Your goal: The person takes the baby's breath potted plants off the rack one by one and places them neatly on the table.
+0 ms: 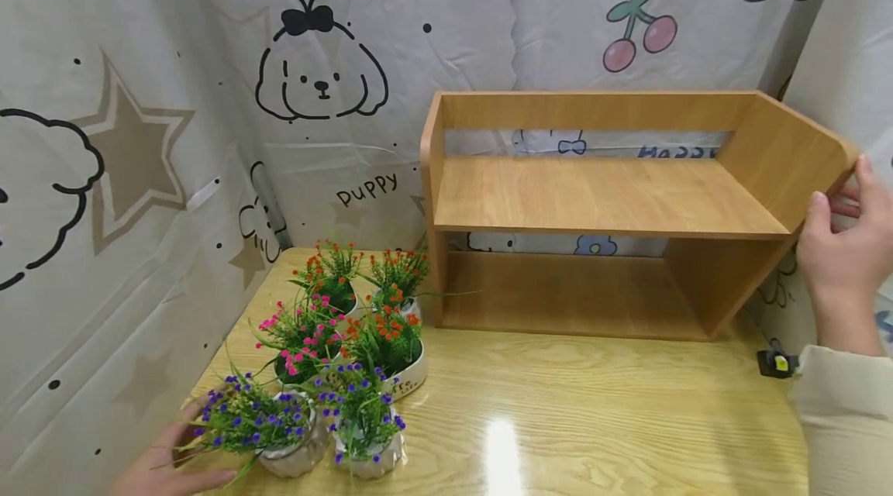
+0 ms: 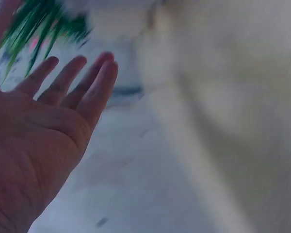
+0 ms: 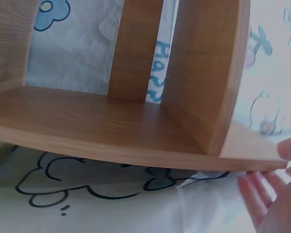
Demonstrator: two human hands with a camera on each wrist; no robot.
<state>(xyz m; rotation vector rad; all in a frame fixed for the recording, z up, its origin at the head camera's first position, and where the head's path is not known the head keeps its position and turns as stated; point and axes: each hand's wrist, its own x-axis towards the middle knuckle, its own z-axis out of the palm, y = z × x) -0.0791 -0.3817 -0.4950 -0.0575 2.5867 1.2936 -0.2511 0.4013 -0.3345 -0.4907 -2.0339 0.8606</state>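
Note:
A two-tier wooden desk shelf (image 1: 607, 190) stands at the back right of the table. My right hand (image 1: 847, 240) is at the front edge of its right side panel. In the right wrist view the thumb (image 3: 290, 148) is on one side of the panel's corner and the fingers (image 3: 254, 194) on the other. My left hand (image 1: 167, 453) lies low at the left, spread beside a purple-flowered plant in a whitish pot (image 1: 296, 442). The left wrist view shows its palm (image 2: 34, 145) with extended fingers and nothing held; green leaves (image 2: 43, 29) appear beyond them.
Several potted artificial plants cluster left of the shelf, including a second purple one (image 1: 366, 418), a pink one (image 1: 303, 337) and red ones (image 1: 391, 345). A small black clip-like object (image 1: 774, 362) sits at the table's right. Printed cloth (image 1: 474, 31) walls the table (image 1: 593, 411).

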